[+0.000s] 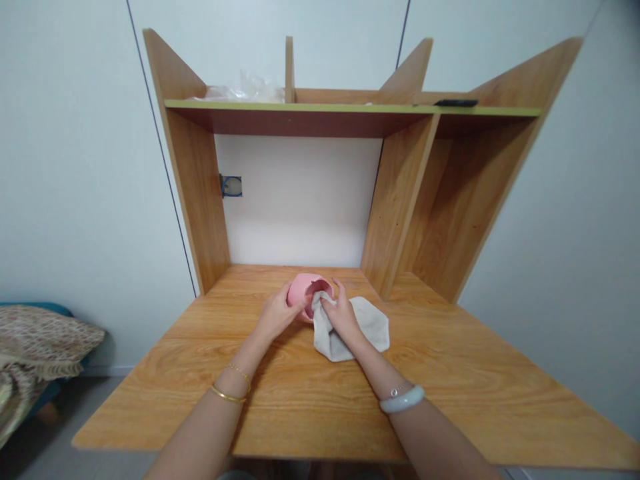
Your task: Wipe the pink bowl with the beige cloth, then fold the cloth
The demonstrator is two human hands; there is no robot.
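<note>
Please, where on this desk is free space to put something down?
The desk is bare left of the left hand and right of the grey cloth, out to both edges. The middle is crowded: right hand, pink cup, cloth.

The cup (303, 290) is pink, the cloth (367, 327) pale grey. The worktop (450, 387) is honey-brown wood with streaky grain. The shelf (350, 107) has a green front edge. The gold bangles (227, 395) are thin; the white bangle (401, 400) is milky. The bedspread (40, 340) is mottled brown.
</note>
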